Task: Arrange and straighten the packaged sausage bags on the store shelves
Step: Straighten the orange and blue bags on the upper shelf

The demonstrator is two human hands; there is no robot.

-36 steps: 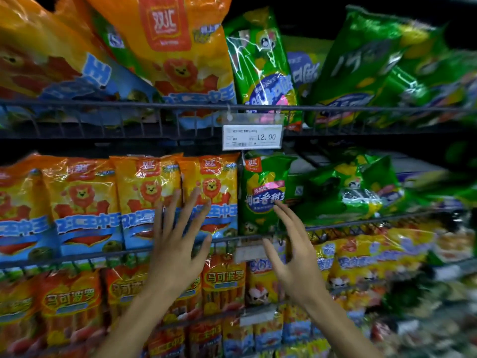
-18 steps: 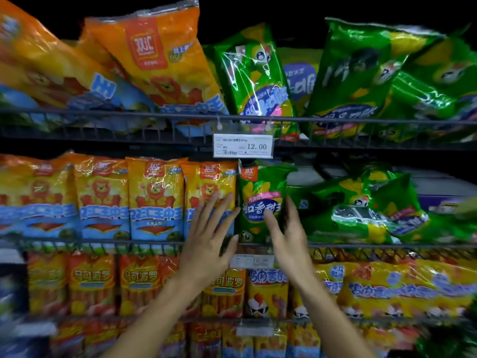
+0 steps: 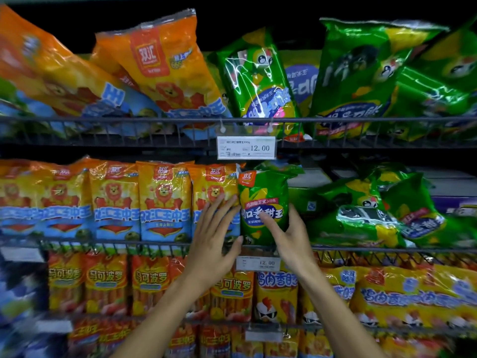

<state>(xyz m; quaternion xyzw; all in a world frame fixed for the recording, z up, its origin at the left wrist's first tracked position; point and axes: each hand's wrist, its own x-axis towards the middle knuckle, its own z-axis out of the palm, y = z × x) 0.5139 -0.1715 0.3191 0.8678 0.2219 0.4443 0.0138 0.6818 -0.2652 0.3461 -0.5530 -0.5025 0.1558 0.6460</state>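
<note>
On the middle wire shelf [image 3: 154,245], an upright green plastic sausage bag with a blue label band [image 3: 263,202] stands just right of a row of upright orange-and-yellow lion-printed sausage bags [image 3: 165,200]. The right hand [image 3: 286,236] holds this green bag, thumb across its front label and fingers curled round its right edge, so that grip is closed on the bag. The left hand [image 3: 216,236] has its fingers straight and spread, an open grip, its fingertips lying on the rightmost lion-printed bag beside the green bag's left edge. To the right on the same shelf, more green sausage bags [image 3: 361,213] lie slumped and tilted (none upright). A white price tag reading 12.00 [image 3: 246,148] hangs from the rail of the upper wire shelf [image 3: 103,120], where large orange bags [image 3: 165,68] lean left and large green bags [image 3: 361,76] lean at angles. Below the hands, a lower shelf carries orange and yellow sausage packs [image 3: 108,282].
</note>
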